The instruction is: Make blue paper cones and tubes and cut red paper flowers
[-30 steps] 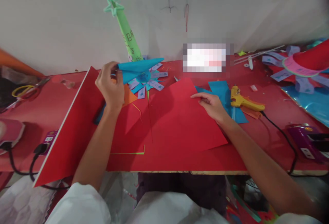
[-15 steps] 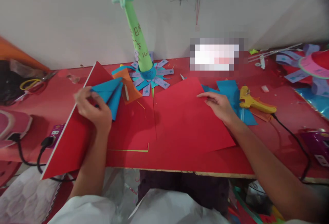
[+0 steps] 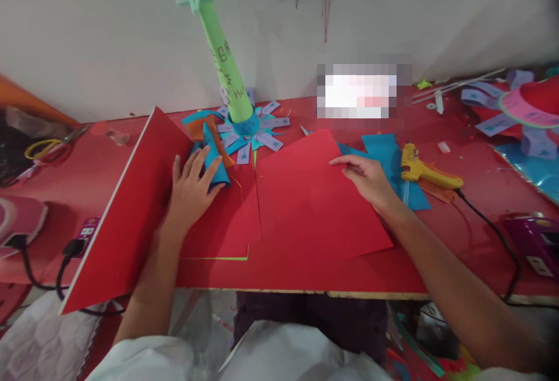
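My left hand (image 3: 191, 186) lies flat, fingers spread, on a folded blue paper piece (image 3: 215, 163) that rests on the red sheets. My right hand (image 3: 365, 175) rests palm down near the far right corner of a red paper sheet (image 3: 314, 194) in the middle of the table. A larger red sheet (image 3: 131, 206) with a white edge lies tilted at the left, hanging over the table's front edge. A green paper cone (image 3: 222, 66) with a star tip stands on a blue ring of purple paper petals (image 3: 257, 133) behind my left hand.
A yellow glue gun (image 3: 425, 171) with a black cord lies on blue paper right of my right hand. Yellow-handled scissors (image 3: 41, 149) sit far left. A purple power strip (image 3: 530, 241) is at the right, a black plug (image 3: 72, 248) at the left. Paper crafts (image 3: 519, 107) crowd the far right.
My left hand has lowered the folded blue paper from the air onto the red sheets and now lies flat on it. My right hand has stayed in place.
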`<state>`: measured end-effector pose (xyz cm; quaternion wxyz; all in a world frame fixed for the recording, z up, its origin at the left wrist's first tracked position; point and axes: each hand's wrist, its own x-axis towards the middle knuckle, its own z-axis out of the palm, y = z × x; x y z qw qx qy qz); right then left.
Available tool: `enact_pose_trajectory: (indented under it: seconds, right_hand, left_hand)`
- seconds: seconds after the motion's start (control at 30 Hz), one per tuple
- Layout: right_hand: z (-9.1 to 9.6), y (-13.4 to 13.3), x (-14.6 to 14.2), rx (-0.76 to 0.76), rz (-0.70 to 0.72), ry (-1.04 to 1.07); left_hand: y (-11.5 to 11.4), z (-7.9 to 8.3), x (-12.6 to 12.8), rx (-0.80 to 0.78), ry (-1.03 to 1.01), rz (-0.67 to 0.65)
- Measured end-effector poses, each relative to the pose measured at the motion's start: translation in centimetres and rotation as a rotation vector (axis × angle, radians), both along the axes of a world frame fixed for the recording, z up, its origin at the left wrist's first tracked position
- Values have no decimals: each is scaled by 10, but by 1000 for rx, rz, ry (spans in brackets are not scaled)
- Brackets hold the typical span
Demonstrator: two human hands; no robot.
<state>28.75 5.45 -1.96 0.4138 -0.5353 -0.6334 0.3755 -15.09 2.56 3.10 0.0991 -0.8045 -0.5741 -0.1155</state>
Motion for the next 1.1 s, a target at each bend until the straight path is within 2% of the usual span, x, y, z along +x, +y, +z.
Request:
enact_pose_trajectory:
  seconds: [0.13,0.27,0.33,0.4,0.5,0.6,0.63,0.7,0.77,0.8,0.93,1.1]
  right_hand:
    - [1,-4,-4,22,-23,58]
    - [9,-8,-13,47,-65,126]
    - [16,-6,-19,59,-94,153]
    - [21,-2,-25,75,-124,196]
    - [20,6,-29,101,-197,262]
    - [7,10,-24,135,-308,225]
    - [1,11,-22,132,-331,213]
    - [-8,11,-16,115,-343,206]
    - [-13,11,-11,131,-355,209]
    - [-13,12,-10,151,-366,217]
    - [-5,15,-10,168,-337,241]
    - [0,12,-12,51,-190,170]
  left_hand:
    - [2,9,8,-65,68,-16]
    - [6,10,32,7,-28,-220]
    - [13,1,52,78,-148,-288]
    - [23,-13,75,141,-330,-288]
    - [37,-34,104,172,-590,-150]
    - [37,-44,114,136,-591,-103]
    - [34,-45,113,123,-555,-135]
    - [24,-41,108,92,-435,-307]
    - [14,-34,104,80,-378,-611]
    - [9,-30,104,85,-417,-683]
    - [2,-26,113,69,-505,-767]
    - [17,-46,116,63,-555,-925]
